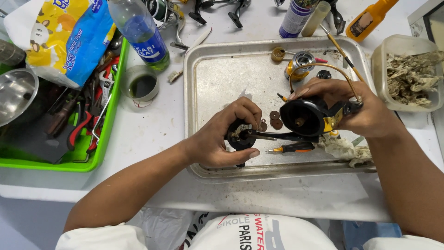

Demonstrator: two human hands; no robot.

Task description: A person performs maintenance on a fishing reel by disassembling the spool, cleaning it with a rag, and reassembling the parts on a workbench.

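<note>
- While both hands work over the metal tray [217, 65] on the white table [152, 129], the thing between them is a fishing reel taken partly apart.
- The left hand [222, 139] is closed around the small black reel body [241, 135], thumb underneath and fingers curled over the top, holding it just above the tray's near half.
- The right hand [351, 106] grips the black cup-shaped rotor [306, 116], with its gold wire arm [323, 69] arching up over the knuckles; the open mouth of the cup faces the left hand.
- A thin dark shaft [289, 137] runs between the two parts, so they look joined or nearly so; I cannot tell whether the rotor is seated.
- By my judgement the step in hand is fitting or parting rotor and body along that shaft, about midway through the stripping or rebuilding.
- The next move would call for keeping the two parts in line on the shaft, with a steady left hand and a straight pull or push by the right.
- Two small brown washers [274, 119] lie on the tray just behind the shaft, and an orange-handled screwdriver [291, 148] lies just in front of it; a slip could scatter the washers.
- A greasy rag [344, 150] sits under the right wrist, and a green tool tray [104, 139] stands well apart on the left.
</note>
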